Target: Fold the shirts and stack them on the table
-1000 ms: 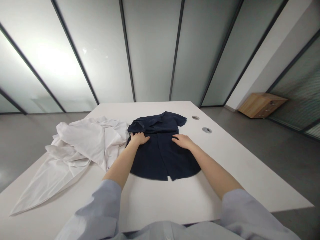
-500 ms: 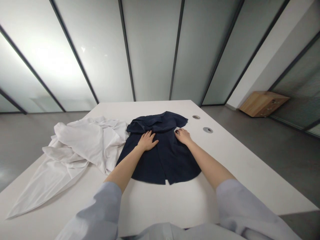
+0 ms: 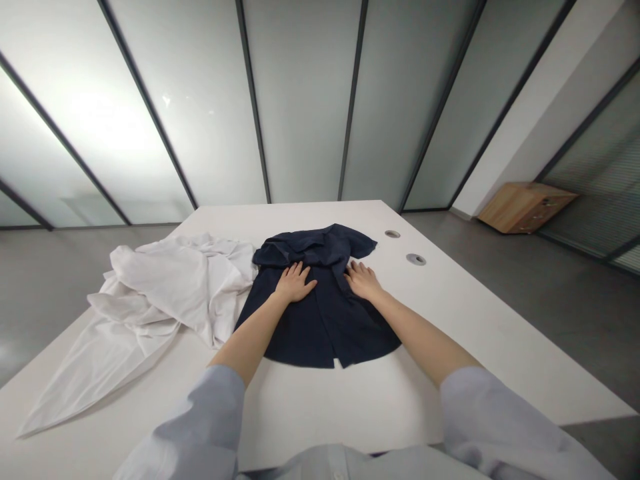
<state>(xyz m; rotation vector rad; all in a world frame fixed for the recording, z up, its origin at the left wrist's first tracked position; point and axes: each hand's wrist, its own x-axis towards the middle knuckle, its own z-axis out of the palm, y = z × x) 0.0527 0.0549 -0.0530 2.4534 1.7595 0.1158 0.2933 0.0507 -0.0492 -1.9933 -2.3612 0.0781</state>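
A dark navy garment (image 3: 320, 320), which looks like a short-sleeved shirt, lies on the white table with its hem toward me. Its upper part is bunched and creased, and one sleeve sticks out at the far right. My left hand (image 3: 295, 283) rests flat on the middle of the garment, fingers spread and pointing away from me. My right hand (image 3: 364, 281) lies at the garment's right edge just below that sleeve, fingers stretched out, with dark cloth under its thumb side. Neither hand grips the cloth.
Left of the navy garment lies a crumpled white cloth (image 3: 170, 287), one pointed end reaching toward the near left. The white table (image 3: 490, 353) has two round grommets (image 3: 416, 259) on its right side. Frosted glass panels stand behind, and a wooden cabinet (image 3: 525, 207) sits on the floor at right.
My right hand has shifted slightly left, and its fingers have straightened from a curled pose. The cloth beside it has creased a little. My left hand has stayed in place.
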